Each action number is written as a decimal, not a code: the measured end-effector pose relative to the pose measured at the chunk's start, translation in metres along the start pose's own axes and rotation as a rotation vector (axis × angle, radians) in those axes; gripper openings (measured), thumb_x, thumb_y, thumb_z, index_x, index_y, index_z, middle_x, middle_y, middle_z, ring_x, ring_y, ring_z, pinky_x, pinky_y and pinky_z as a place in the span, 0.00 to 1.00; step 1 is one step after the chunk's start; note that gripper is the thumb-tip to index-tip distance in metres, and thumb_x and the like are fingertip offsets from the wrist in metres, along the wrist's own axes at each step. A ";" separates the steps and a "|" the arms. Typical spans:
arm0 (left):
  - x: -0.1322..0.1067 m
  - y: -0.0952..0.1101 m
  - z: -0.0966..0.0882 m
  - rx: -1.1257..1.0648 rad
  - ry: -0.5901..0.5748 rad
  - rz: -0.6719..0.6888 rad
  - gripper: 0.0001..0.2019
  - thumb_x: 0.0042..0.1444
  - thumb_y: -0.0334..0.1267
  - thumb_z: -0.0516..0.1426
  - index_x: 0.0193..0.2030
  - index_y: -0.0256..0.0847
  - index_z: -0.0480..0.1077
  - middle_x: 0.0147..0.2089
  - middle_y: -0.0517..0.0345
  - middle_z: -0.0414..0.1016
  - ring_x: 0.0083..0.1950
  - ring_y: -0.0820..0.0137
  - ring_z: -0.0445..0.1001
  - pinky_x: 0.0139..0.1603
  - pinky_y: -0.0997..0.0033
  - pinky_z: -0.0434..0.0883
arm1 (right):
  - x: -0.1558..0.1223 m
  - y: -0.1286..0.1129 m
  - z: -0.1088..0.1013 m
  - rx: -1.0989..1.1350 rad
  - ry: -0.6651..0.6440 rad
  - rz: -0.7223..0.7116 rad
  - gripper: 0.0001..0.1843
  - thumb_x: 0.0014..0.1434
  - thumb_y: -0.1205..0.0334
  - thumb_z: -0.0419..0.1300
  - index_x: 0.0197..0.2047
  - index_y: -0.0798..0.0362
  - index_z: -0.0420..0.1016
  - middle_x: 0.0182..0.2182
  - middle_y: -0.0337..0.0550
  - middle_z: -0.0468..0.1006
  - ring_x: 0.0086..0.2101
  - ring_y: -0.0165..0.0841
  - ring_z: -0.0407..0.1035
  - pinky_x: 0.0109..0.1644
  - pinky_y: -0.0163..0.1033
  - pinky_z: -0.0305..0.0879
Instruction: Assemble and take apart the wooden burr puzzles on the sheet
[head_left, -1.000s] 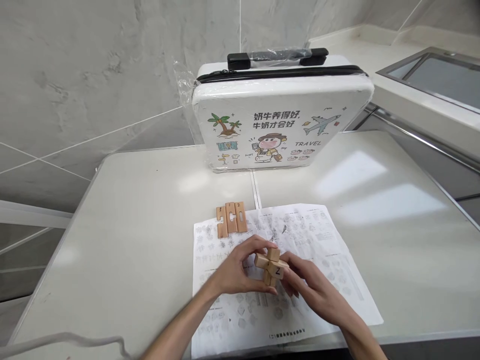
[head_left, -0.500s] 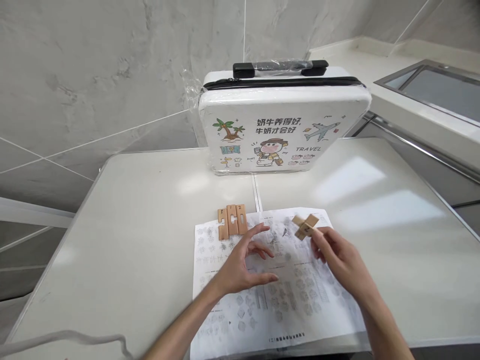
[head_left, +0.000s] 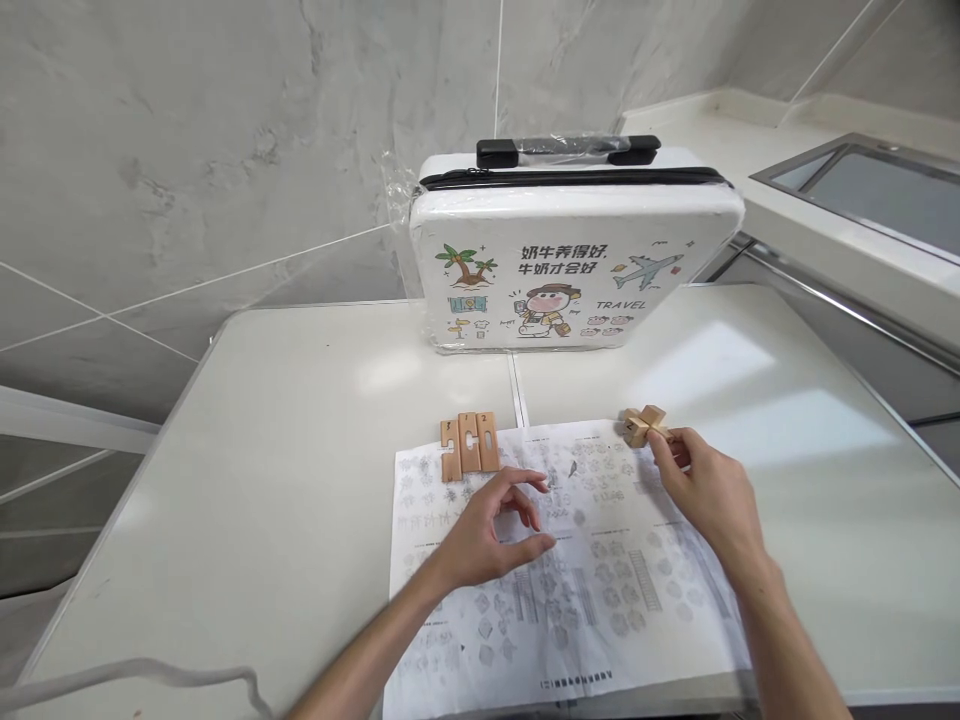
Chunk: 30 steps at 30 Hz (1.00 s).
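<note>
My right hand [head_left: 701, 490] pinches a small wooden cross-shaped puzzle assembly [head_left: 642, 425] at the far right corner of a printed instruction sheet [head_left: 570, 580], low over the table or resting on it. Over the middle of that sheet hovers my left hand [head_left: 491, 535], fingers loosely curled and apart, holding nothing. Three notched wooden pieces [head_left: 469, 445] lie side by side at the sheet's far left corner, just beyond my left fingers.
A white suitcase-shaped case [head_left: 574, 265] with cartoon prints and a black handle stands at the back of the white table [head_left: 262, 470]. To the right, a counter with a steel sink [head_left: 870, 185]. A grey cable [head_left: 135, 680] runs along the near left edge.
My right hand carried the wooden assembly from the sheet's middle to its far right corner and lowered it. My left hand let go of the assembly and stayed over the sheet.
</note>
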<state>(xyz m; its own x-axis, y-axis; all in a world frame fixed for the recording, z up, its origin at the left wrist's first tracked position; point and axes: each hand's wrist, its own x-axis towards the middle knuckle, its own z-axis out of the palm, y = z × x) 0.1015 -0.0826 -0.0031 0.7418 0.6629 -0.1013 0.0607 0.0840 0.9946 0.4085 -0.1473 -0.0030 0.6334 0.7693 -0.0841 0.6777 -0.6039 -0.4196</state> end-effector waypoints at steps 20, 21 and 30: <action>0.000 0.002 0.000 0.027 -0.020 -0.012 0.25 0.63 0.41 0.67 0.65 0.48 0.69 0.57 0.50 0.76 0.43 0.70 0.77 0.59 0.53 0.77 | 0.004 0.009 -0.004 0.104 -0.098 0.015 0.28 0.70 0.33 0.53 0.37 0.49 0.77 0.32 0.48 0.86 0.31 0.44 0.77 0.36 0.44 0.65; 0.000 0.002 0.000 0.029 -0.020 -0.009 0.24 0.63 0.41 0.67 0.65 0.48 0.69 0.57 0.50 0.76 0.43 0.70 0.77 0.59 0.53 0.77 | 0.003 0.011 -0.005 0.114 -0.101 0.014 0.29 0.70 0.33 0.53 0.37 0.49 0.77 0.32 0.48 0.86 0.31 0.44 0.77 0.36 0.44 0.66; -0.001 0.003 -0.002 0.076 -0.021 0.025 0.17 0.65 0.41 0.65 0.59 0.44 0.73 0.51 0.51 0.80 0.45 0.67 0.78 0.52 0.59 0.79 | -0.031 0.012 -0.011 0.193 -0.110 -0.009 0.27 0.70 0.33 0.55 0.39 0.47 0.78 0.31 0.46 0.85 0.29 0.42 0.78 0.33 0.43 0.69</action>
<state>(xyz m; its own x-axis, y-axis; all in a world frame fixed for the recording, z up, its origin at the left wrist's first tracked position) 0.0998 -0.0812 0.0003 0.7573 0.6486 -0.0765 0.0920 0.0100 0.9957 0.4016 -0.1807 0.0045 0.5760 0.7988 -0.1733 0.5921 -0.5540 -0.5853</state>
